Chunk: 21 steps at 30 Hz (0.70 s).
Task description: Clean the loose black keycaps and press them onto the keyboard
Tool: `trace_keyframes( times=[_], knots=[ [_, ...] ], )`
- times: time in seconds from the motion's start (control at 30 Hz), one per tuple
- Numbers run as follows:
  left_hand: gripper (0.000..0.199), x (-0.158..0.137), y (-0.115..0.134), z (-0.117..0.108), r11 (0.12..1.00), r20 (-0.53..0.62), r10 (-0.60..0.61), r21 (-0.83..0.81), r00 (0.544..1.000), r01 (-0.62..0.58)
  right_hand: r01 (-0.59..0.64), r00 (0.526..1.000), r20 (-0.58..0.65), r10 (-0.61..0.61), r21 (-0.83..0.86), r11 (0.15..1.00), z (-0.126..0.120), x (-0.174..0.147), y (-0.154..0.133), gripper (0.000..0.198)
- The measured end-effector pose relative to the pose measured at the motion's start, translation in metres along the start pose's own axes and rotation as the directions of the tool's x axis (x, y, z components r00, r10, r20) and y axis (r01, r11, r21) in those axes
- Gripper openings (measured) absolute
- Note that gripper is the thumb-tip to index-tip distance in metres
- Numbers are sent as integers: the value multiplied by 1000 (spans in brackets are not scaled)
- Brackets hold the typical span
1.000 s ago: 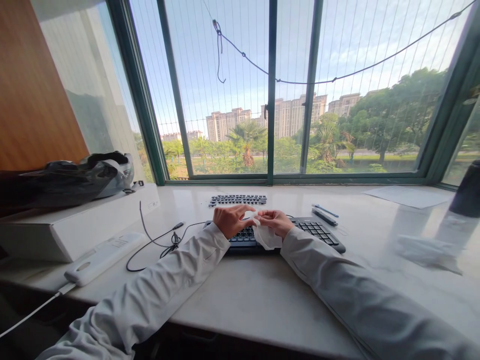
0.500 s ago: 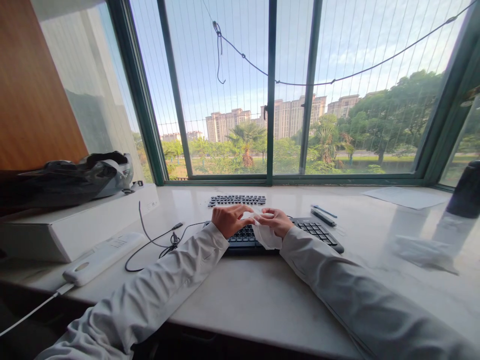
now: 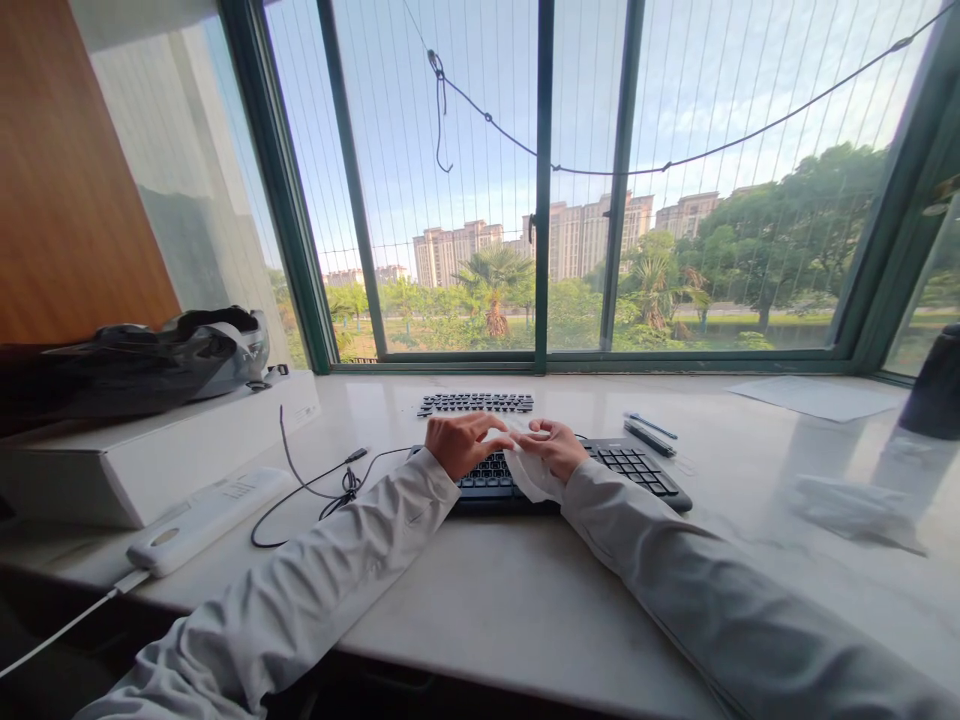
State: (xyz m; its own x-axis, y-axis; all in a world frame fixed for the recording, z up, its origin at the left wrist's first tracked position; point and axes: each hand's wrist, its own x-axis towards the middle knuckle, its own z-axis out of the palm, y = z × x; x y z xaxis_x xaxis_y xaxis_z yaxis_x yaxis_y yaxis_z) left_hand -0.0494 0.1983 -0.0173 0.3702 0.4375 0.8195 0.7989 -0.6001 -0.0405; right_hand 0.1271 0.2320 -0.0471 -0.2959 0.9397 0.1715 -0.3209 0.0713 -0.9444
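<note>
My right hand grips a thin white tissue, which hangs from its fingers over the black keyboard. My left hand meets it from the other side, thumb and forefinger pinched together at the tissue's upper edge. Whatever sits between those left fingertips is too small to make out. Below both hands lies the keyboard, its number pad showing to the right and its middle partly covered. Rows of loose black keycaps are laid out on the white tabletop behind it.
Black cable lies coiled left of the keyboard, near a white power strip and a white box bearing a dark bag. At right are pens, a clear plastic bag, paper and a dark bottle.
Both hands stay in nearly the same place over the keyboard. The right fingers and the tissue have shifted slightly, and the whole view has moved a little.
</note>
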Motion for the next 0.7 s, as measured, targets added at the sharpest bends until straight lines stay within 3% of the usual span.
trace_keyframes(
  times=[0.37,0.7],
  knots=[
    [40,0,-1,1,1000,3,5,-7,1000,-5,24,1000,12,-24,-23,999,9,-6,-1,53],
    [34,-2,-5,4,999,24,43,-24,999,-43,46,997,-56,-46,-9,999,7,-6,-6,66]
  ],
)
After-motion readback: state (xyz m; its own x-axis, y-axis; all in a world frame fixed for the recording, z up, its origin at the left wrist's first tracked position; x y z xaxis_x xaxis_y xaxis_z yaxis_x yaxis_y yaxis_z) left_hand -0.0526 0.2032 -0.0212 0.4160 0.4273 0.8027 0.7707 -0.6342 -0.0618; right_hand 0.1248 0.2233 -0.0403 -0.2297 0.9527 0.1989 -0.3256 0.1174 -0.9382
